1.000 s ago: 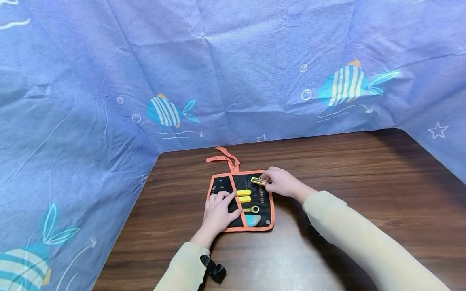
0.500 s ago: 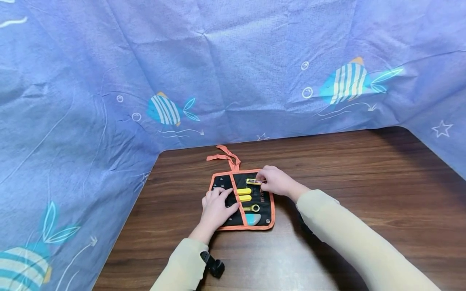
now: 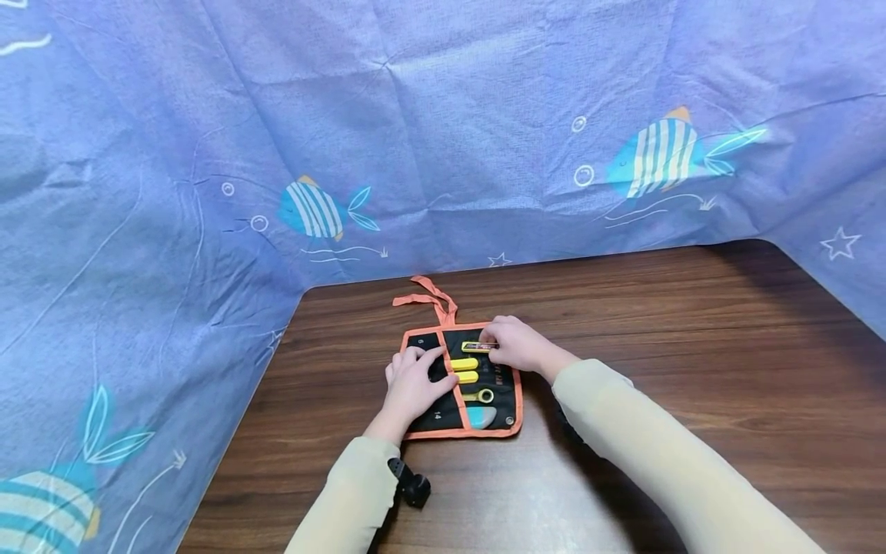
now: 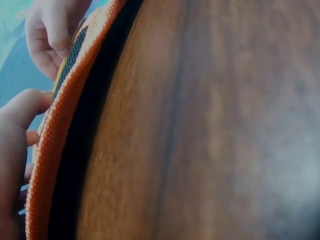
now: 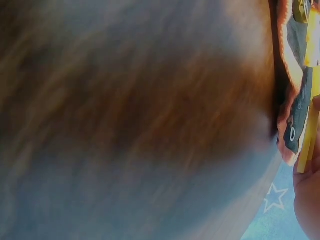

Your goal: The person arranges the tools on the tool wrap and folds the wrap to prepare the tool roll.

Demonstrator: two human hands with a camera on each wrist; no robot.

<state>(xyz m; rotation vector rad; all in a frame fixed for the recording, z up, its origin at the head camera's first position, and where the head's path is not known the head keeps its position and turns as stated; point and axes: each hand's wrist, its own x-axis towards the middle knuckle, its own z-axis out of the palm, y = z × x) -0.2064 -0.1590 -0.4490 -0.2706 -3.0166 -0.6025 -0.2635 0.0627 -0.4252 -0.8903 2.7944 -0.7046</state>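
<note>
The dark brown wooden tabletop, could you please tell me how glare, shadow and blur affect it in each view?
Head: the dark brown wooden tabletop has pale glare at bottom centre, shadow beside the cream right sleeve; left wrist: soft, glare lower right; right wrist: heavily blurred.

Head view: the right grip (image 3: pixel 511 343) covers the right end of the yellow-edged strip (image 3: pixel 474 347); print on the strip is too small to read. The left grip (image 3: pixel 413 385) conceals much of the numbered left part of the pouch (image 3: pixel 450 423). The left ends of the yellow handles (image 3: pixel 467 363), ring wrench (image 3: pixel 476 397) and turquoise tool (image 3: pixel 479 418) are hidden. Left wrist view: the left edge crops the left grip. Right wrist view: the desk (image 5: pixel 150 100) is blurred; the right edge crops the right grip.
</note>
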